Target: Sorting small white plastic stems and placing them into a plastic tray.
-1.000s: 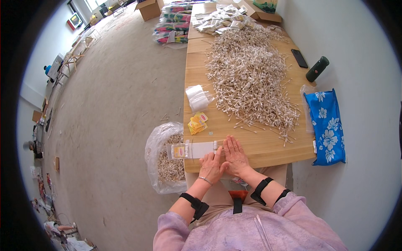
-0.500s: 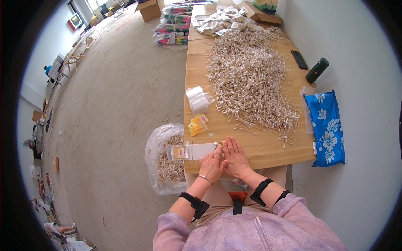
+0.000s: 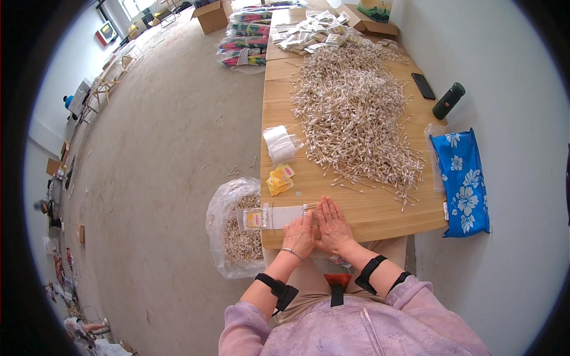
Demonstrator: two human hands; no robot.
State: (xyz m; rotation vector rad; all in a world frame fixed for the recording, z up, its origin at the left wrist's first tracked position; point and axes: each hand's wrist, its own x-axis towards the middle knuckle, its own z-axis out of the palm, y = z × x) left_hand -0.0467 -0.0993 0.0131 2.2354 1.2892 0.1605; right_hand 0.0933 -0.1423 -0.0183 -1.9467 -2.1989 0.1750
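A short row of cotton swabs [image 3: 310, 207] lies side by side at the near edge of the table. My left hand [image 3: 300, 235] rests at the left of this row, fingers pointing forward and slightly apart, the index finger touching the swabs. Flat against the row's right side lies my right hand [image 3: 333, 226], its fingers stretched out. Left of the swabs is a flat white strip [image 3: 285, 217]. A clear packet [image 3: 255, 218] with swabs and a yellow card sits at the strip's left end, partly past the table edge. The hands hide the swabs' lower ends.
A big heap of loose swabs [image 3: 356, 107] covers the table's middle. Yellow cards [image 3: 280, 179] and clear bags [image 3: 280, 144] lie left; filled packets [image 3: 314, 31] lie far back. A phone [image 3: 423, 86], dark bottle [image 3: 449, 101] and blue flowered pouch [image 3: 463, 184] line the right. A plastic sack [image 3: 217, 207] stands below.
Both hands stay at the row of swabs with only a slight shift. The left index fingertip has drawn back a little, and more of the swabs' length shows between the hands.
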